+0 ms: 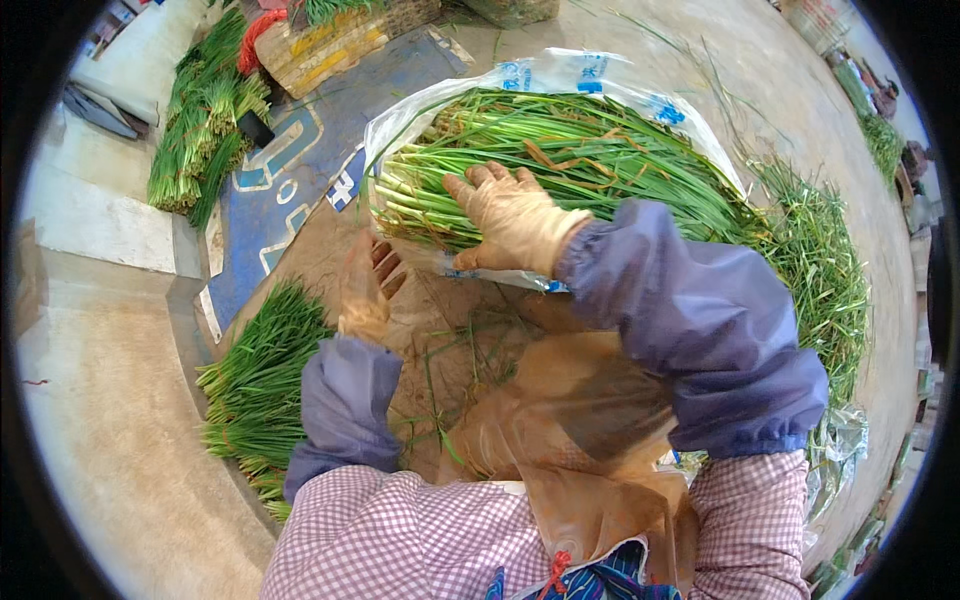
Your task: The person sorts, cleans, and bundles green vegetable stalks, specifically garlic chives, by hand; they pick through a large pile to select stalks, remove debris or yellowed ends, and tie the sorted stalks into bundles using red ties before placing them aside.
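Observation:
A large heap of garlic chives (600, 150) lies on a white plastic bag (700, 135) with blue print, pale stem ends to the left and green tips to the right. My right hand (515, 215), in a cream glove with bare fingertips, rests spread on the near side of the stems. Beside the bag's left end is my left hand (370, 285), gloved too, its fingers apart and slightly blurred. Nothing shows in its grasp. Blue-purple sleeve covers (690, 310) run along both forearms.
Bundled chives (265, 380) lie by my left arm, and more bundles (210, 120) sit farther left. A blue printed sheet (270, 190) covers some floor. Loose green leaves (815, 270) are piled at right. A brown apron (560, 420) spans my lap.

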Demonstrator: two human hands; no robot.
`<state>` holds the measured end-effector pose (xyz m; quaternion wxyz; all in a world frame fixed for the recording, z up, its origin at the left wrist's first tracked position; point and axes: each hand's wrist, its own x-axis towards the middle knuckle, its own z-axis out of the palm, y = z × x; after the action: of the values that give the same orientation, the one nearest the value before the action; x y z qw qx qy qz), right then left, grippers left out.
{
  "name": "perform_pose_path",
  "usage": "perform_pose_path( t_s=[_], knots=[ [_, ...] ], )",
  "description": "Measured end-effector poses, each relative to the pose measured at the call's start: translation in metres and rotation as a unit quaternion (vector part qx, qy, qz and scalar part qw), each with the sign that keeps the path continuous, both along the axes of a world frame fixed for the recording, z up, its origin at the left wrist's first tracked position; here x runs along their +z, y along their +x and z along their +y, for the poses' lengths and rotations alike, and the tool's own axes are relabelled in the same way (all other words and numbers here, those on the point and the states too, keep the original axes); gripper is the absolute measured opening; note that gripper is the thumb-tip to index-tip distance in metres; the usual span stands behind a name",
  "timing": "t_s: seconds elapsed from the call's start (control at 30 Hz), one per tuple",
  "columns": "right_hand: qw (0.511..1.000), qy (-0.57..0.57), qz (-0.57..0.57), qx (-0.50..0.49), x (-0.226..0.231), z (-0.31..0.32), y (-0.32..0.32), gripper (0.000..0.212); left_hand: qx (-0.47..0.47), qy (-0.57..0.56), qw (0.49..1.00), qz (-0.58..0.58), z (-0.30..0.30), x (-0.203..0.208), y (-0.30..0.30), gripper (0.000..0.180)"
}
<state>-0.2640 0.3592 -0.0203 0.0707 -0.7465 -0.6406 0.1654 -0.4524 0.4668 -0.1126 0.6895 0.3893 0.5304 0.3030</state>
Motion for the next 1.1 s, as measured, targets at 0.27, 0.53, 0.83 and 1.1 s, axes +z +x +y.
perform_pose_path(
  t_s=[0.27, 0.53, 0.83, 1.1],
  knots=[
    [0.991, 0.089, -0.097, -0.018, -0.026, 0.044, -0.038, 0.075, -0.087, -0.177, 0.966, -0.168, 0.028, -0.029, 0.013, 0.055],
    [0.992, 0.063, -0.097, -0.052, -0.048, 0.051, -0.059, 0.065, -0.064, -0.155, 0.952, -0.256, 0.014, -0.058, -0.003, 0.033],
    [0.974, 0.083, -0.195, -0.079, -0.083, 0.049, -0.066, 0.058, -0.093, 0.173, 0.941, 0.275, 0.010, -0.180, -0.018, 0.009],
    [0.984, 0.034, 0.077, -0.158, -0.046, 0.041, -0.034, 0.038, -0.069, -0.087, 0.994, -0.014, 0.015, -0.158, 0.022, 0.020]
  ],
)
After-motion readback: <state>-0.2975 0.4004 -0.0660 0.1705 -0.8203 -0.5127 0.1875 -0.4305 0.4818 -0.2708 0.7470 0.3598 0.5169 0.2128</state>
